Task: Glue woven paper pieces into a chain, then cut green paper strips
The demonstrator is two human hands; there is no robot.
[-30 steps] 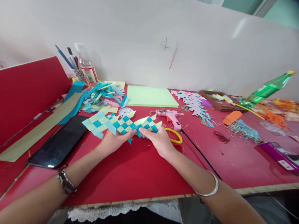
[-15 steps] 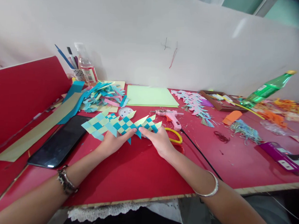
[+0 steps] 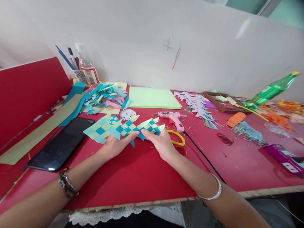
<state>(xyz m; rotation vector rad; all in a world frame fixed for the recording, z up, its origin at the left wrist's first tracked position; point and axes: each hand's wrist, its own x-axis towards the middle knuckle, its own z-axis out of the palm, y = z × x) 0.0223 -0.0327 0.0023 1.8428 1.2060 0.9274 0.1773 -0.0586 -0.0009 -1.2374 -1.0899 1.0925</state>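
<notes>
Between my two hands is a woven paper piece (image 3: 127, 127) in blue and pale yellow-green checks, with pointed ends sticking out along its edges. My left hand (image 3: 117, 144) grips it from below, thumb on top near the middle; the fingers behind are hidden. My right hand (image 3: 161, 141) pinches the right part the same way, its thumb close to the left one. Just beyond the piece lies a white round disc (image 3: 128, 114) with small dark spots. Yellow-handled scissors (image 3: 178, 138) rest beside my right hand, partly hidden by it.
A pink glue gun (image 3: 175, 119) with a black cord lies behind my right hand. At left are a phone (image 3: 61, 144) and a heap of paper strips (image 3: 102, 99). Pale green sheets (image 3: 154, 97) lie at the back. A green bottle (image 3: 269, 93) leans at right, near a purple power strip (image 3: 287, 160).
Hardly anything differs. The woven paper piece has shifted very slightly to the right, and both hands keep their grip on it.
</notes>
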